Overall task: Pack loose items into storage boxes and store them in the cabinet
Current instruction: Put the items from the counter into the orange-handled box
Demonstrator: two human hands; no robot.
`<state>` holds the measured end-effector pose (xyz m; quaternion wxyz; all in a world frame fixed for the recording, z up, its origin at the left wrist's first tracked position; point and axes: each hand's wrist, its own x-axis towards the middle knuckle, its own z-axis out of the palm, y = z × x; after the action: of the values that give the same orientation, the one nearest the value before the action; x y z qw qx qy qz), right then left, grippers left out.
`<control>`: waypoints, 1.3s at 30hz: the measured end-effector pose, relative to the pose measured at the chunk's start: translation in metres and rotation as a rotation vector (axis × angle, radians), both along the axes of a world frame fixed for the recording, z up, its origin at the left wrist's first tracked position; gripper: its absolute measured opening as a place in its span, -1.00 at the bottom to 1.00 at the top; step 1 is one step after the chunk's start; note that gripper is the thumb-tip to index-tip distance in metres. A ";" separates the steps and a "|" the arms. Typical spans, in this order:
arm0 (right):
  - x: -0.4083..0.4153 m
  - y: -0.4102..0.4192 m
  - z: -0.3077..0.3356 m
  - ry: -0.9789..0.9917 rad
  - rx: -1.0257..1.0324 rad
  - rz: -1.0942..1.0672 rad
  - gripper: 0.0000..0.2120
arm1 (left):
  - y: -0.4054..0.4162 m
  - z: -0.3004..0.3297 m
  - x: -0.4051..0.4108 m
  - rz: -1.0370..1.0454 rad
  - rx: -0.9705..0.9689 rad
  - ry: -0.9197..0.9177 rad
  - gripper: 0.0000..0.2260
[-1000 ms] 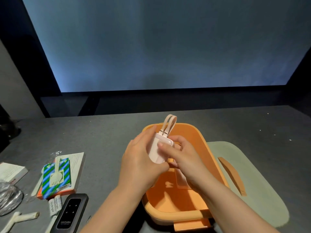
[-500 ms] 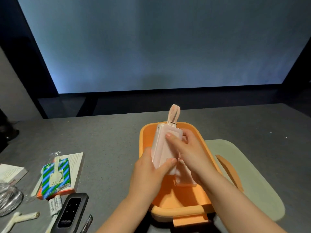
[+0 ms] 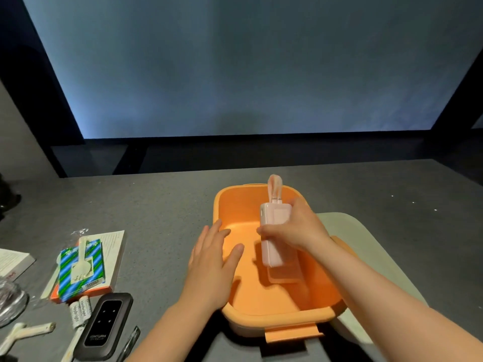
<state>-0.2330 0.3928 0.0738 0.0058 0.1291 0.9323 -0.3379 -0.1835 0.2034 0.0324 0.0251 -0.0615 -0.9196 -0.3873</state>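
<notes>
Power bank [image 3: 274,231], rigid and smooth, sits gripped mid-body in your right hand [image 3: 298,228] over the orange storage box [image 3: 261,309]; left hand [image 3: 211,262] relaxed.

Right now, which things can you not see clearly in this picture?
- Pink power bank: its middle is hidden by the right hand, head view.
- Orange box: its right wall is behind the right forearm.
- Pale green lid: partly covered by box and arm.
- Black device: label too small to read.
</notes>
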 end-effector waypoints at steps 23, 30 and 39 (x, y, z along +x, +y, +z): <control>0.017 -0.010 -0.043 -0.180 0.905 0.625 -0.24 | 0.001 -0.011 -0.003 -0.005 0.028 -0.034 -0.46; 0.016 -0.009 -0.047 -0.117 0.958 0.661 -0.48 | 0.000 -0.010 -0.004 -0.016 0.034 -0.049 -0.47; 0.007 0.002 -0.049 -0.094 0.759 0.599 -0.37 | 0.000 -0.009 -0.005 -0.018 0.008 -0.070 -0.47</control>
<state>-0.2258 0.3952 0.0252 0.0977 -0.1369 0.9846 0.0486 -0.1884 0.2032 0.0235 -0.0102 -0.0562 -0.9178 -0.3930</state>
